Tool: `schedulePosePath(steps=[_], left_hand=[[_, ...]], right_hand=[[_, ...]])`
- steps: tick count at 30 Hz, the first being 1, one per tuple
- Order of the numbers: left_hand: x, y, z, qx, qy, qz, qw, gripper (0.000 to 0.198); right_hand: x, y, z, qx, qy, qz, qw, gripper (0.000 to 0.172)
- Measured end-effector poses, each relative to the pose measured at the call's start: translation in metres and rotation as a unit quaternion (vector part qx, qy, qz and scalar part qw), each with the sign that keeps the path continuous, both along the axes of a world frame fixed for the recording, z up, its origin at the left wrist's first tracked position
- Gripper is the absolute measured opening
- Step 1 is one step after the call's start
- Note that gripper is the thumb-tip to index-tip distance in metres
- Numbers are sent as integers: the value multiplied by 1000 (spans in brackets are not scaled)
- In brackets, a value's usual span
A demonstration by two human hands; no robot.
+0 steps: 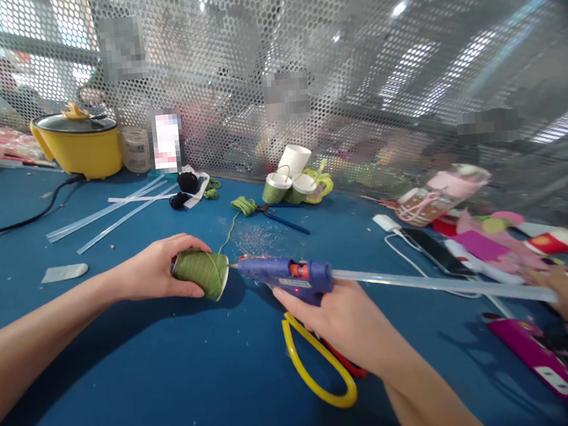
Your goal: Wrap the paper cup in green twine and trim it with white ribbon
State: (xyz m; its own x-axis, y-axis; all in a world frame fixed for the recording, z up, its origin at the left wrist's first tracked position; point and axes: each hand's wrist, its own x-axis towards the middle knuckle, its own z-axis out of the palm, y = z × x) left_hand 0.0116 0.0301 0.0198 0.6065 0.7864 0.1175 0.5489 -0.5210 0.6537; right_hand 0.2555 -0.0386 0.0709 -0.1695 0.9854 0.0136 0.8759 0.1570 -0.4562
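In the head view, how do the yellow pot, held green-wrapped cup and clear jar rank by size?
1. Yellow pot
2. Green-wrapped cup
3. Clear jar
These are apparent sizes; the cup is nearer the camera than the others.

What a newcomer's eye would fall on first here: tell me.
The blue hot-glue gun stands out first, mid-picture in the right hand, aimed at the yarn-wrapped green cup in the left hand. Then comes the yellow electric pot at the back left of the blue table.
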Motion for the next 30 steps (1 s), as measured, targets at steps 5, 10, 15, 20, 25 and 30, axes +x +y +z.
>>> schedulePosePath(steps=[5,10,15,20,25,30], left_hand=[[1,0,0,-13,-5,11,1000,51],[0,1,-1,-23,-5,18,1000,54],[0,2,-1,-18,-3,26,1000,53],[0,1,-2,-19,-12,18,1000,54],[0,0,-1,-15,-16,4,1000,53],[0,-1,0,-9,-5,-1,1000,52]], right_hand=[[-1,-1,3,-3,8,11,1000,22],[2,-4,-4,26,11,14,999,18],[2,-6,-5,34,20,13,999,14],[3,-5,-4,-13,41,-16,999,21],[3,-2,-5,-28,72,-29,997,25],[0,0,-6,-14,84,-28,996,24]])
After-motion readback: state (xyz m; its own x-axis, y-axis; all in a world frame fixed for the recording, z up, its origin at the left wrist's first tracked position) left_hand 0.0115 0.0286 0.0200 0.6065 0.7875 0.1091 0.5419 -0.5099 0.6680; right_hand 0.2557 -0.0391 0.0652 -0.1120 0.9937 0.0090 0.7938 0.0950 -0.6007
